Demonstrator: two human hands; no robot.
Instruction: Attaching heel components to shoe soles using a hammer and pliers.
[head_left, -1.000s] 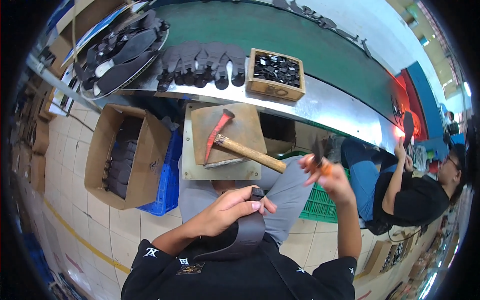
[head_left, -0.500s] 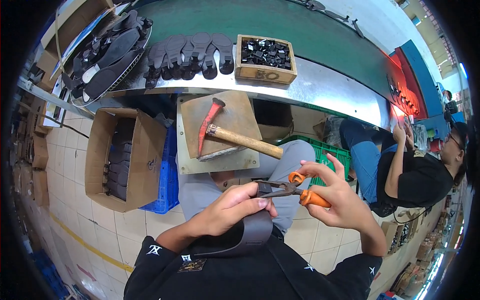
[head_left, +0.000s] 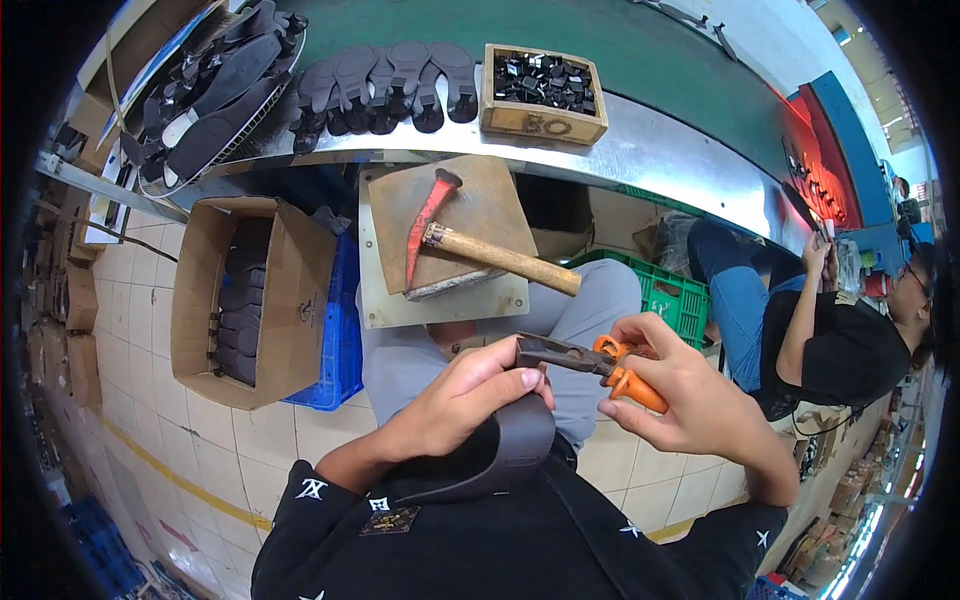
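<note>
Work on the shoe [head_left: 525, 435] is judged under way and unfinished: at lower centre of the frame, the tool is at its heel end and both hands are engaged. The left hand [head_left: 468, 395] is closed around the heel end, thumb on the near side; the right hand [head_left: 695, 390] grips the orange handles of the pliers [head_left: 636, 388], whose dark jaws reach to the heel end. Whether they bite on it cannot be told. What remains on this piece cannot be fixed, since hand and tool cover the heel. The hammer [head_left: 505, 260] lies unheld on the brown board [head_left: 390, 205] at centre. Other shoes [head_left: 408, 72] stand in a row on the bench [head_left: 655, 138] at upper centre, beside a wooden box [head_left: 545, 124] of small black pieces [head_left: 545, 82]; whether that row is finished is not shown. As to condition, the shoe is dark, with a smooth, curved, dull surface and a blacker inner face, tilted towards the person's shirt. No damage is visible on the exposed part.
</note>
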